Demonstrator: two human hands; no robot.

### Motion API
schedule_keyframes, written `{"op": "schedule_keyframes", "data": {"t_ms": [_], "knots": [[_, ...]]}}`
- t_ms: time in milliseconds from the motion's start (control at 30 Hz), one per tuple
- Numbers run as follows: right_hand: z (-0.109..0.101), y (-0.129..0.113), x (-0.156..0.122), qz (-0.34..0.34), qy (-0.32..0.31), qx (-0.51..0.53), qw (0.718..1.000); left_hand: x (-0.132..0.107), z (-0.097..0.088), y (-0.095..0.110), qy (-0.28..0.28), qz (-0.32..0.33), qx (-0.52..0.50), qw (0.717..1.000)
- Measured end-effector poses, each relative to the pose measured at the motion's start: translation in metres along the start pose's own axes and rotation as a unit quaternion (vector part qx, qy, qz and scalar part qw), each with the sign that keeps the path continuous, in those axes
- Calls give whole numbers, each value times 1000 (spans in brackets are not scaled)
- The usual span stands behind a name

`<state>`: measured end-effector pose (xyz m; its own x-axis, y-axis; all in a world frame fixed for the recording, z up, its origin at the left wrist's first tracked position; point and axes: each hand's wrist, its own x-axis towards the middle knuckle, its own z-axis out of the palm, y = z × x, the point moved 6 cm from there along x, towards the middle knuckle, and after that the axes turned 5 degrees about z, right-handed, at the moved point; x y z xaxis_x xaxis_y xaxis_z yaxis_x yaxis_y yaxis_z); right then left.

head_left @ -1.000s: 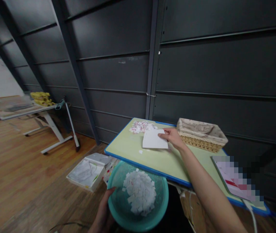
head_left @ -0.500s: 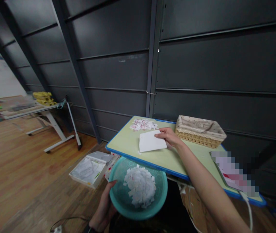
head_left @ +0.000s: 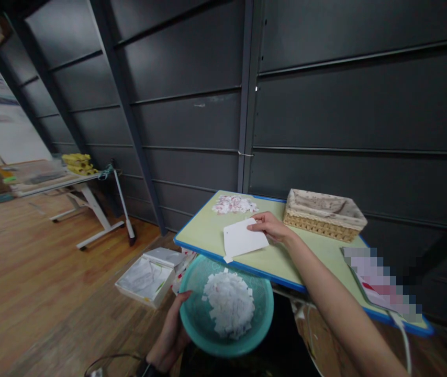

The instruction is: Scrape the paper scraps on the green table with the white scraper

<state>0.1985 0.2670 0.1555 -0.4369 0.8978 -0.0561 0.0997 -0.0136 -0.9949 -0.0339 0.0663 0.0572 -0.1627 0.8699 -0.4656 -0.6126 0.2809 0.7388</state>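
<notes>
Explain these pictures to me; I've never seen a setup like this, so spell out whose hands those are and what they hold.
There is no machine here: a person works with two bare hands. The view comes from one camera worn on that person's head, looking forward and down.

The left hand holds a teal basin by its side, with a heap of white paper scraps inside. The right hand pinches a white card over the table.

Toward the table's back lie a pile of pink-marked scraps and a cloth-lined woven basket. The flat item at the right is pixelated, so I can't tell what it is.
</notes>
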Motion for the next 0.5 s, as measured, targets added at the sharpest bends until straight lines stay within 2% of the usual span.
{"op": "schedule_keyframes", "data": {"t_ms": [233, 367, 500], "knots": [[-3, -5, -4, 12, 16, 56, 998, 0, -1, 1, -9, 0, -14, 1000], [-31, -18, -8, -42, 114, 39, 992, -2, 1, 0, -17, -6, -4, 1000], [-57, -24, -14, -61, 193, -54, 978, -2, 0, -1, -14, -2, -7, 1000]]}}
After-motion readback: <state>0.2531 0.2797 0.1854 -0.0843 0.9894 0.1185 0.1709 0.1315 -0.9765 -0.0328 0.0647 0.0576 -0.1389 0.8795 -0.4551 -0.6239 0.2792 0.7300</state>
